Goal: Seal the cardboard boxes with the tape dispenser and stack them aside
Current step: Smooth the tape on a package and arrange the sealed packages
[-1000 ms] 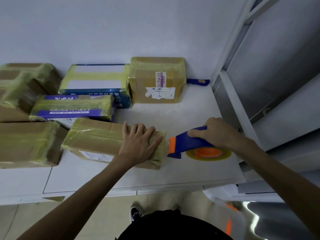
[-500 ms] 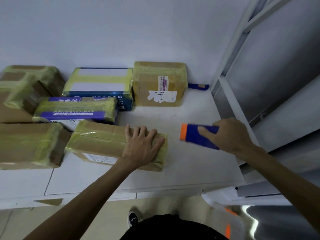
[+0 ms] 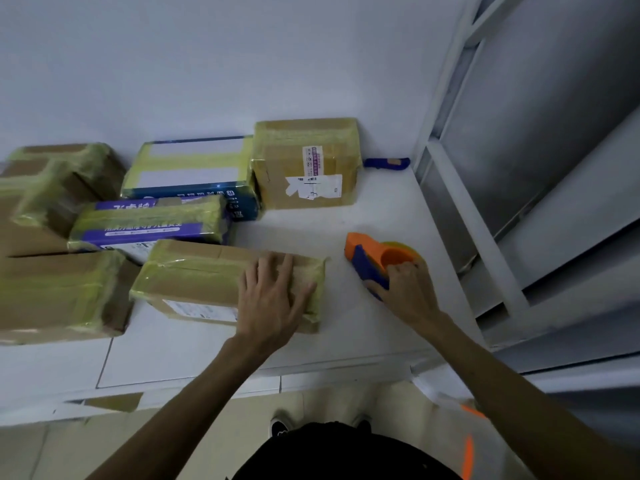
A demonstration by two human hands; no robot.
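White table (image 3: 346, 223): left hand (image 3: 273, 299) flat on taped box (image 3: 194, 275), label (image 3: 197, 310) unreadable; right hand (image 3: 408, 292) grips tape dispenser (image 3: 374, 261).

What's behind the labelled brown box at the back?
A blue handle pokes out right of the labelled box, by the wall. Its other end and anything else there are hidden.

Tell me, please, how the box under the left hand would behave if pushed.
The box is flat and low, so it should slide rather than tip. Its glossy tape wrap probably makes it slippery under the left hand.
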